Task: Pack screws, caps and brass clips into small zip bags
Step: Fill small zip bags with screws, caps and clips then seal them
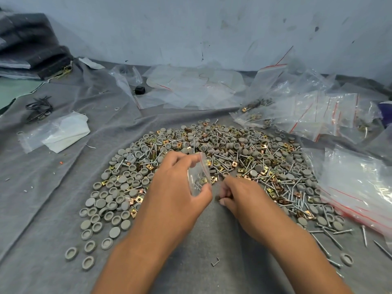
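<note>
The right hand (237, 195) curls over whatever it pinches, hiding it, the zip bag's (198, 177) contents blur together, and the right edge crops the bag pile (360, 183).

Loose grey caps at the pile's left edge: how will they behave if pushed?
The grey caps look like light, flat discs, so they probably slide or scatter rather than tip. The wrinkled grey cloth may snag them. One on edge could roll.

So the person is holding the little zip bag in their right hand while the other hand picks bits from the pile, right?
Not quite. The head view shows the small zip bag held in the left hand, not the right. The right hand, fingers curled, picks bits at the edge of the pile of caps, screws and brass clips.
</note>
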`<state>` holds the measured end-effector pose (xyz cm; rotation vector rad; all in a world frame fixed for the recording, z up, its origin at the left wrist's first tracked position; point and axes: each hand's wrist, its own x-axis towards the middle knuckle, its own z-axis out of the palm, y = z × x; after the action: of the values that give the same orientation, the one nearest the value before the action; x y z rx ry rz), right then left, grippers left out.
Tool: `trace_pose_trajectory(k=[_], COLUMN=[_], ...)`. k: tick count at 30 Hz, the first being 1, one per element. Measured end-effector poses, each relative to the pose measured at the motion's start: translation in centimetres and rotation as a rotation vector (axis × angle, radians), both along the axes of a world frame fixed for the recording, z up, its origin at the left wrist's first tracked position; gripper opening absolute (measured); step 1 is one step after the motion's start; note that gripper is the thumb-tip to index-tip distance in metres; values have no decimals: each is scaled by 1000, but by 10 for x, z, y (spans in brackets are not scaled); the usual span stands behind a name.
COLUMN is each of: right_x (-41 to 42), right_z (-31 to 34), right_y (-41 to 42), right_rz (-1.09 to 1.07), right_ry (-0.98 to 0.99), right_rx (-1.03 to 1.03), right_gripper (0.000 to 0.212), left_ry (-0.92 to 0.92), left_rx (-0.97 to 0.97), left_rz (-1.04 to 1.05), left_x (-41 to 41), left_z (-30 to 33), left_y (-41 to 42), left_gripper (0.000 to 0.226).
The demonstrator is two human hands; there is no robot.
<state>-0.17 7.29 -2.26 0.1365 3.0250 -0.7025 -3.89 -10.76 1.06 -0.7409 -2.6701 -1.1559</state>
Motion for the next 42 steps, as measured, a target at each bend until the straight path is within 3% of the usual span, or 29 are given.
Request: trace_pose_trajectory(k=[4,8,11,13,16,18,20,23,26,29,32,34,36,39,42], right_x=[1,1,-1,-1,3,6,6,6,7,1,-7,-7,-4,0,1], right_z=[4,4,2,8,31,39,38,35,38,36,23,13,5,-1,6], right_y=[9,5,1,2,-1,-8,-14,-16,-16,-6,8,10,9,7,6], right_rz=[-39,67,67,11,-5,102,165,145,128,-49,-140,-66,61,179,104], right_ry=[74,45,56,204,595,678,663,642,645,632,312,69,-42,-79,60], right_rx=[-108,-78,7,-114,-384,-374,-280,-250,-397,-562,-394,-240,-164,-70,-224], right_gripper=[17,28,8,6,9,11,8,20,20,12,14,9,18,21,15], left_ry=[2,0,1,0,1,-1,0,8,9,24,26,23,19,15,23], left_rx=[-15,-12,-16,-17,-23,-28,-33,-34,-37,-40,-31,-27,-24,-18,-28], left_rz=[-1,-9,-10,-21,-34,-38,-45,-51,-56,-38,-36,-42,-39,-31,-37], left_x=[0,1,-1,0,1,0,0,0,0,-1,0,0,0,-1,-1], left_z=[0,-1,-1,-1,-3,-3,-3,-3,-3,-4,-4,-3,-3,-3,-2], left_y=[2,3,3,3,4,6,8,9,9,7,5,4,2,1,2], left_gripper=[56,56,56,57,56,53,48,40,44,57,59,59,58,56,58])
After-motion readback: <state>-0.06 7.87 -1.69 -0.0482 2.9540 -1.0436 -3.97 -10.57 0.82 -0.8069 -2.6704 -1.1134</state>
